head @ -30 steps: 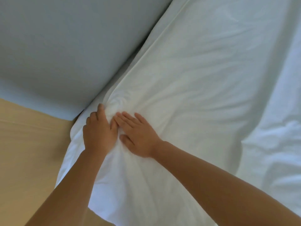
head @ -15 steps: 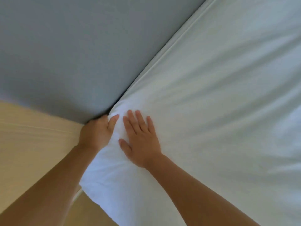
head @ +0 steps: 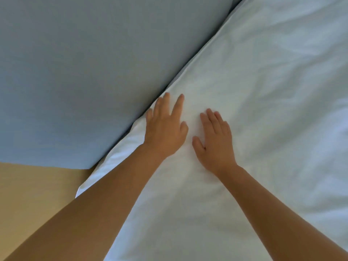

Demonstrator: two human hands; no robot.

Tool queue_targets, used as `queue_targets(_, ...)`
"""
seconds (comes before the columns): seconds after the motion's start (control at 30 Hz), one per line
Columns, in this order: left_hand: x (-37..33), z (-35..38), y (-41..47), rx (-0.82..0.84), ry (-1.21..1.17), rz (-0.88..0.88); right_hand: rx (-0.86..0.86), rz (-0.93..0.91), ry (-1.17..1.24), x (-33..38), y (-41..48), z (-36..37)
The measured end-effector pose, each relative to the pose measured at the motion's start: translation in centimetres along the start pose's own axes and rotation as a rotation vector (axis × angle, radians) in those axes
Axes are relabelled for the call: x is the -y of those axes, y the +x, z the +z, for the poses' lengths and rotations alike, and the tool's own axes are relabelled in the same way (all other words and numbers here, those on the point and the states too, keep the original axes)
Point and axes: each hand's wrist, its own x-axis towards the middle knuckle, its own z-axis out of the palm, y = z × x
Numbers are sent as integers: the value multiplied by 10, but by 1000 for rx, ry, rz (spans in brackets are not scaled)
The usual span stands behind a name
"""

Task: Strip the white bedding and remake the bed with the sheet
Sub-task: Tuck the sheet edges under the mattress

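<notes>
left hand (head: 165,134) flat at sheet (head: 263,110) edge, 10 o'clock | right hand (head: 214,144) flat, fingers straight | risk: tuck springs out by wall (head: 94,72) once pressure lifts

A: Taking up whole upper left: grey-blue panel (head: 94,72), plain, matte. Wall or headboard, not showing enough to tell.

B: Slanting along its rt edge, btm-left up to top. Getting paler twd lower edge, duller higher up.

A: Lying under it, btm-left corner: tan surface (head: 33,194). Looking smooth, poss. wood. Floor or furniture, not telling which.

B: Touching panel along a near-level line. Also showing nr top: narrow dark gap (head: 236,4), hugging panel's rt edge.
</notes>
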Motion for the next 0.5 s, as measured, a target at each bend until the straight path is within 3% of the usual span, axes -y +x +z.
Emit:
queue_targets(0.13,-75,-5,91,-36,1,373,-183,146,-37,-49,56,-38)
queue_targets(0.23,-97,10,154,30,71,609,-319,311,-78,-86,94,-59)
queue_targets(0.37,-42,34,197,250,209,217,-206,367,-136,-105,121,-57)
queue_targets(0.43,-44,45,200,237,171,158,-125,288,-176,-104,125,-50)
queue_targets(0.5,-66,45,207,122,96,148,-96,209,-144,-103,129,-46)
